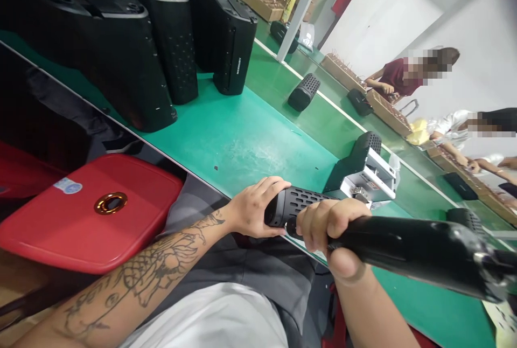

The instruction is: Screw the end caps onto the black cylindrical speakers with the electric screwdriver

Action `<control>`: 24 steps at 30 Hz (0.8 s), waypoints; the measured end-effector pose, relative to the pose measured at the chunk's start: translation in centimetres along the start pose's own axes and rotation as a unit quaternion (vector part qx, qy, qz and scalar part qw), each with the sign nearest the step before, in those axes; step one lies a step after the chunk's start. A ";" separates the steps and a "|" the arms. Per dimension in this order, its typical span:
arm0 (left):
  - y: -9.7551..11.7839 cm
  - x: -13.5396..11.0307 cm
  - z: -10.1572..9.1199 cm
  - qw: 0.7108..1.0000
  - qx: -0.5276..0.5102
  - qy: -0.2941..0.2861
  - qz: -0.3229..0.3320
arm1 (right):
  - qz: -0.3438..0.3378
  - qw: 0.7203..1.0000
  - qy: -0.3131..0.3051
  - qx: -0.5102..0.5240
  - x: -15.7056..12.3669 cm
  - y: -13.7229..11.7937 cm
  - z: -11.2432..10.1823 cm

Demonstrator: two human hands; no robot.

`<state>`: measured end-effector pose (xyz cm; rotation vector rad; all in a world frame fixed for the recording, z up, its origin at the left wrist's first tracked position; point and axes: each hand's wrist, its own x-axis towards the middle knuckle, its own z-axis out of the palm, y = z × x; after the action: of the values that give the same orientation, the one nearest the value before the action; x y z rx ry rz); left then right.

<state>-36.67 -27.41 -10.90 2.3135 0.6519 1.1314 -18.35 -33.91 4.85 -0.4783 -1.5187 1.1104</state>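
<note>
My left hand [256,207] grips the near end of a black speaker casing [302,200] with a slotted grille, lying at the front edge of the green table. Wrapped around the grip of a black electric screwdriver [407,248] is my right hand [337,224]. The screwdriver's tip points left, at the end of the casing beside my left fingers. Whether the bit touches a screw cannot be made out. Just beyond the casing stands a silver and black metal device [369,175], partly behind my right hand.
Several tall black speaker casings [232,41] stand at the back left of the green table [258,138]. Another grilled casing [305,91] lies on a greenish strip behind. A red stool [89,213] is at left. Across the line, people [399,76] work beside cardboard trays [388,113].
</note>
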 end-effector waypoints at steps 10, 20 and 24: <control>7.5 -7.5 4.5 0.968 0.165 0.147 -0.115 | -0.072 0.975 0.189 -0.089 -0.1 -5.5 -3.6; 10.7 0.0 4.0 0.960 0.117 -0.101 0.235 | -0.121 0.894 0.343 -0.263 -0.9 -2.8 -21.7; 8.2 9.1 0.2 0.940 0.158 -0.251 0.169 | -0.098 0.903 0.328 -0.261 -1.7 -1.8 -21.3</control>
<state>-29.86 -28.31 -0.75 2.9178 0.2567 0.5355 2.23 -28.05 3.66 -0.9359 -1.1978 0.3008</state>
